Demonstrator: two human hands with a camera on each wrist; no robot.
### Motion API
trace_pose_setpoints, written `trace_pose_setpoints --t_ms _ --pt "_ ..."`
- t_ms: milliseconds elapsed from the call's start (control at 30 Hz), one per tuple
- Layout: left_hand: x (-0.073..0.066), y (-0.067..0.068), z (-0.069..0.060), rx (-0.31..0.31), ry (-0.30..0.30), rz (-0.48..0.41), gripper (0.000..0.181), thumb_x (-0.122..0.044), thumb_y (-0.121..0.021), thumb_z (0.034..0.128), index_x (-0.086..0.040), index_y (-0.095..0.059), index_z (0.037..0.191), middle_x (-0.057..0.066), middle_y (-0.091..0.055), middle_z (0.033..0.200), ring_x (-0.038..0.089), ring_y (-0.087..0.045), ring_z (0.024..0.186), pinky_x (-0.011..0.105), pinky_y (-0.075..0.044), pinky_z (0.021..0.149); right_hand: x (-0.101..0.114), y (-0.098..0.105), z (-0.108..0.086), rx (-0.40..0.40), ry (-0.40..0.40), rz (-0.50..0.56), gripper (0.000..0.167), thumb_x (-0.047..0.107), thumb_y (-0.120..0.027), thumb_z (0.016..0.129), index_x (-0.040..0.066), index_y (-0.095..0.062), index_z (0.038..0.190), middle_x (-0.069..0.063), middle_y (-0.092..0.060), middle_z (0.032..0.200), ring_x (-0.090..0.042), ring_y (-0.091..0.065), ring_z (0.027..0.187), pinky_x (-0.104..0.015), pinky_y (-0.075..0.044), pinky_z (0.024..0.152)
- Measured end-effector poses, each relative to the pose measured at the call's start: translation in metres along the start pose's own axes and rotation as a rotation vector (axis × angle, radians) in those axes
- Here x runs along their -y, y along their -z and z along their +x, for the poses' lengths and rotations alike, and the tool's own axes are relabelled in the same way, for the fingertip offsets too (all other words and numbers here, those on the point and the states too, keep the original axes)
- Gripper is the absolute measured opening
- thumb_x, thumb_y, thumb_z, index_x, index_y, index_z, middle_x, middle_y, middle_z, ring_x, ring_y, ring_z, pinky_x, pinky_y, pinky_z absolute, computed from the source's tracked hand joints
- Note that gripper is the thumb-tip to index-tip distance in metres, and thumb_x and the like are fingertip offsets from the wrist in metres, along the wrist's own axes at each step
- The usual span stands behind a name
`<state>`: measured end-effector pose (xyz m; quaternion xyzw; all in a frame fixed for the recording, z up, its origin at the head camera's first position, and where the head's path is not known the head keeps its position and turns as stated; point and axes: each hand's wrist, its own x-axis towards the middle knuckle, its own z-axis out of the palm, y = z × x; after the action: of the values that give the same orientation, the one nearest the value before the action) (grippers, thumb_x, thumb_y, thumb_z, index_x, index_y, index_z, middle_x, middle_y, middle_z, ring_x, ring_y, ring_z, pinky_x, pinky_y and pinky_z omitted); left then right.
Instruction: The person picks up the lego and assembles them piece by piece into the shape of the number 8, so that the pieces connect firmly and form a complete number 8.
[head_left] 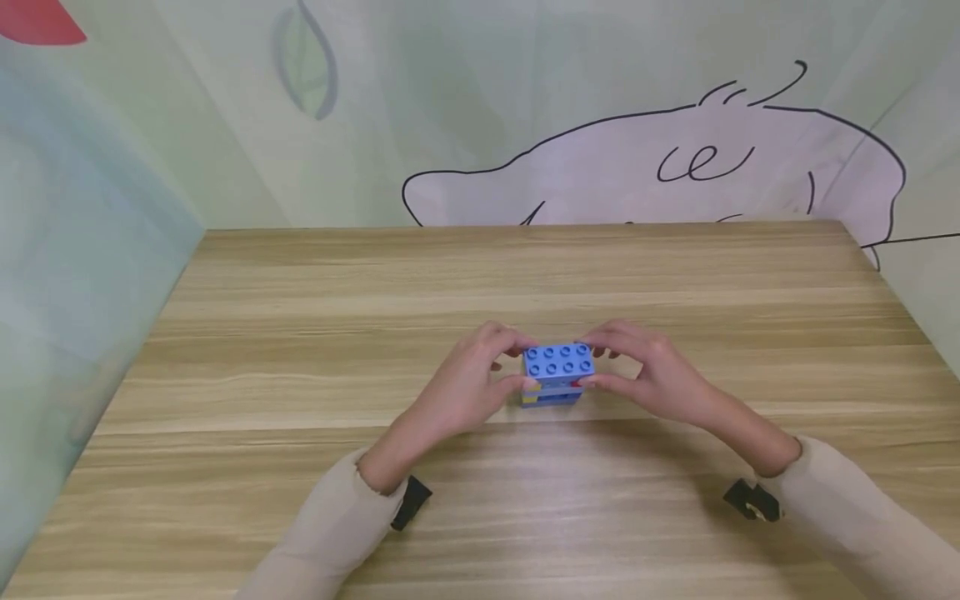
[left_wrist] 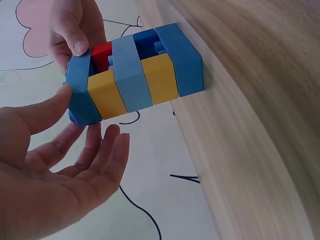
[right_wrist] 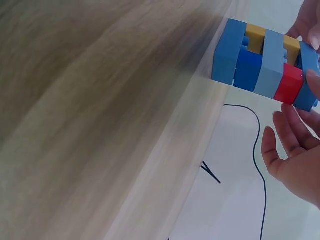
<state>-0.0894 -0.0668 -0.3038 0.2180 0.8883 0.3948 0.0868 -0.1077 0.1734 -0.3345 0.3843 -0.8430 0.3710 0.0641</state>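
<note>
A tower of toy building bricks stands upright on the table, topped by a blue brick [head_left: 557, 361] with round studs. Beneath it, the left wrist view shows a yellow brick [left_wrist: 106, 95] and a red brick [left_wrist: 101, 56] side by side. A light blue brick [left_wrist: 131, 75] comes under these, then another yellow brick [left_wrist: 160, 79] beside a dark blue brick [right_wrist: 247, 69]. At the base lies a wide blue brick [left_wrist: 186, 62]. My left hand [head_left: 471, 379] pinches the top brick's left end between thumb and fingers. My right hand [head_left: 656, 375] pinches its right end.
The wood-grain table [head_left: 300, 333] extends around the tower. Behind its far edge hangs a pale backdrop [head_left: 465, 108] with line drawings. Black straps [head_left: 411, 502] show at both sleeve cuffs.
</note>
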Motion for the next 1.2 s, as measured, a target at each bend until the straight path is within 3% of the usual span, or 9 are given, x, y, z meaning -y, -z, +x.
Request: trace_pose_setpoints --t_ms 267,400,533,833,1200 --pt "-0.001 0.003 0.009 -0.01 0.035 0.0 0.038 -0.017 -0.067 0.0841 -0.006 -0.057 0.119 0.006 -0.058 0.11 0.018 -0.054 0.101 0.03 -0.048 0.082 -0.002 0.005 0.005 0.047 -0.23 0.118 0.04 0.007 -0.074 0.075 0.0 -0.058 0.112 -0.004 -0.061 0.098 -0.017 -0.055 0.083 -0.034 -0.05 0.072" --pt "0.001 0.001 0.019 -0.07 0.106 -0.074 0.031 -0.015 -0.066 0.0847 -0.004 -0.056 0.112 0.006 -0.061 0.104 0.017 -0.059 0.096 0.026 -0.049 0.08 -0.008 0.005 0.012 0.031 -0.349 0.18 0.031 0.008 -0.07 0.08 -0.001 -0.056 0.107 -0.008 -0.06 0.099 -0.018 -0.054 0.085 -0.029 -0.049 0.075" --pt "0.005 -0.001 0.027 -0.098 0.176 -0.129 0.023 -0.011 -0.062 0.0868 -0.003 -0.057 0.107 0.007 -0.062 0.102 0.017 -0.06 0.094 0.025 -0.049 0.08 -0.013 0.003 0.019 0.032 -0.454 0.183 0.027 0.017 -0.065 0.086 -0.001 -0.058 0.105 -0.009 -0.06 0.098 -0.02 -0.054 0.088 -0.031 -0.048 0.077" --pt "0.022 -0.01 0.038 0.03 0.227 -0.16 0.03 -0.006 -0.051 0.0927 0.001 -0.053 0.122 0.013 -0.057 0.12 0.022 -0.054 0.11 0.032 -0.043 0.092 -0.02 -0.003 0.022 0.127 -0.656 0.195 0.035 0.022 -0.056 0.092 0.0 -0.055 0.119 -0.013 -0.06 0.109 -0.024 -0.056 0.093 -0.04 -0.047 0.083" --pt "0.033 -0.014 0.049 0.123 0.248 -0.134 0.036 -0.005 -0.044 0.0944 0.003 -0.046 0.129 0.015 -0.05 0.128 0.026 -0.045 0.12 0.037 -0.036 0.099 -0.027 -0.011 0.023 0.183 -0.681 0.221 0.038 0.014 -0.057 0.091 -0.007 -0.052 0.122 -0.021 -0.055 0.12 -0.032 -0.05 0.11 -0.047 -0.039 0.095"
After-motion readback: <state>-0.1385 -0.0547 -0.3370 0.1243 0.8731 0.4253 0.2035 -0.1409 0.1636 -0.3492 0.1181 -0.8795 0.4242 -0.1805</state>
